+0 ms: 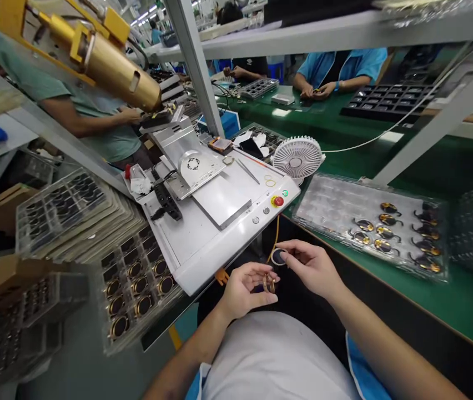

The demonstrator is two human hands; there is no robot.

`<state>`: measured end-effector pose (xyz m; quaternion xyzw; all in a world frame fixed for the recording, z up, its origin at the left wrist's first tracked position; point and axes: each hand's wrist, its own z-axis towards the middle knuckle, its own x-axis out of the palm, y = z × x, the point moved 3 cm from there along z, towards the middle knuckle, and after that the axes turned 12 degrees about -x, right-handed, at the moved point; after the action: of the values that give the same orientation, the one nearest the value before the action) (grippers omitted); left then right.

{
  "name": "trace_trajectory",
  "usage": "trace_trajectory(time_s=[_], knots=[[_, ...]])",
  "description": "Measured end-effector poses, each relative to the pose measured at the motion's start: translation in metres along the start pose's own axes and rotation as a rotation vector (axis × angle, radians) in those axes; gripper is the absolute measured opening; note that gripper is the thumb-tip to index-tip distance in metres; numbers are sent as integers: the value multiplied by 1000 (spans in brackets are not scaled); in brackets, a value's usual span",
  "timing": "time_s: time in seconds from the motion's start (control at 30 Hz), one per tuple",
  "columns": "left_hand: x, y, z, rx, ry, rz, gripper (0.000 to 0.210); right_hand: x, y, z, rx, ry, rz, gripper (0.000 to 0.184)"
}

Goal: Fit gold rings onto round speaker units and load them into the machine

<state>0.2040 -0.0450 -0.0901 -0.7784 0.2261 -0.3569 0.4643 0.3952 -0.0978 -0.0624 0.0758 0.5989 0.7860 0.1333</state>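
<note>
In front of my lap, my left hand (250,288) is closed on a gold-coloured watch case (268,283), held between thumb and fingers. Just above and to the right, my right hand (312,266) pinches a thin round disc with a pale rim (278,256) by its edge. The two parts are apart, close to each other. Beyond them stands a white press machine (215,239) with a metal fixture (195,166) and a red button (278,201).
Left, a clear tray (134,289) holds several gold-rimmed round cases. Right, another tray (328,205) holds round parts with dark flex tails. A white fan (298,158), tweezers (247,171) and a gold press cylinder (122,72) are around the machine. Co-workers sit across the green bench.
</note>
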Motion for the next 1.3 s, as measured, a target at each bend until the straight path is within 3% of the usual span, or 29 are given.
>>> trace_trajectory(time_s=[0.1,0.23,0.4,0.57,0.67,0.8,0.93,1.03,1.13,1.3], knots=[[-8,3,-8,7,-15,-78,69,15,-1,-3,-20,34,2,22],[-16,10,-17,-14,50,-166,83,22,-1,-6,-122,130,3,17],[-20,11,-21,-94,128,-204,86,28,12,-4,-295,233,-182,16],[-28,9,-22,-54,12,-238,86,34,24,23,-343,404,-213,20],[-34,4,-21,12,-76,-261,87,33,22,65,-272,303,-209,21],[-38,-3,-24,74,-93,-245,89,35,12,132,40,64,-173,25],[-39,-6,-35,126,-124,-176,90,36,4,166,214,-7,-233,25],[-40,-5,-47,177,-186,-67,87,30,-1,155,235,-86,-273,33],[-40,-2,-56,213,-300,135,89,29,-2,113,155,-133,-220,40],[-32,-1,-53,336,-418,645,90,68,-1,27,250,150,188,48]])
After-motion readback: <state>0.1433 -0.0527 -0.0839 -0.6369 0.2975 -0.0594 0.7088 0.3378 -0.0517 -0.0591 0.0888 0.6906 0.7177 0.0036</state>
